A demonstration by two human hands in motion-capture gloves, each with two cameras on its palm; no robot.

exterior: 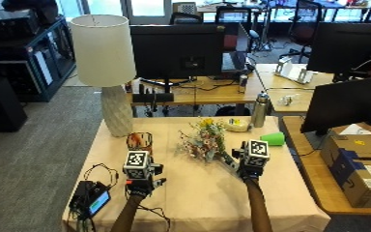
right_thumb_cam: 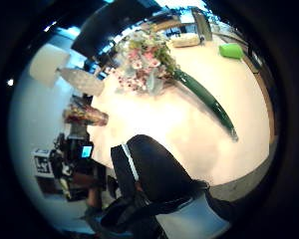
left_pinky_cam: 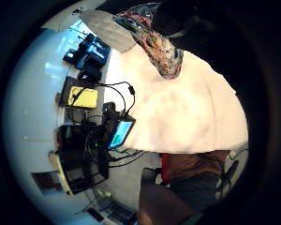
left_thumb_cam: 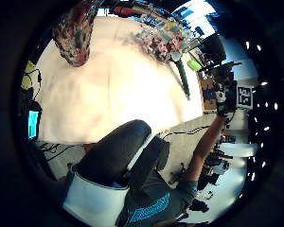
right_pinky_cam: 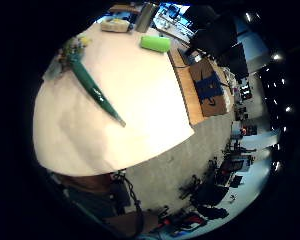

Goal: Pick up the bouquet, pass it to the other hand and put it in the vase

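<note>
Bouquet (exterior: pixel 205 140) lies mid-table; my right hand (exterior: pixel 252 162) hovers over its stem, fingers unclear, holding nothing. I'd grip low on the wrap, vase (exterior: pixel 140 142) waiting left.

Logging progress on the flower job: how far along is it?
Nothing looks done yet. The bouquet lies flat on the table, and the vase stands without it. The right hand hovers over the stem end, gripping nothing; the left hand waits near the vase. Pickup, handover and placing remain.

Bouquet (left_thumb_cam: pixel 163 42) lies on the table (left_thumb_cam: pixel 118 90) (vase (left_thumb_cam: pixel 75 33) well apart).
</note>
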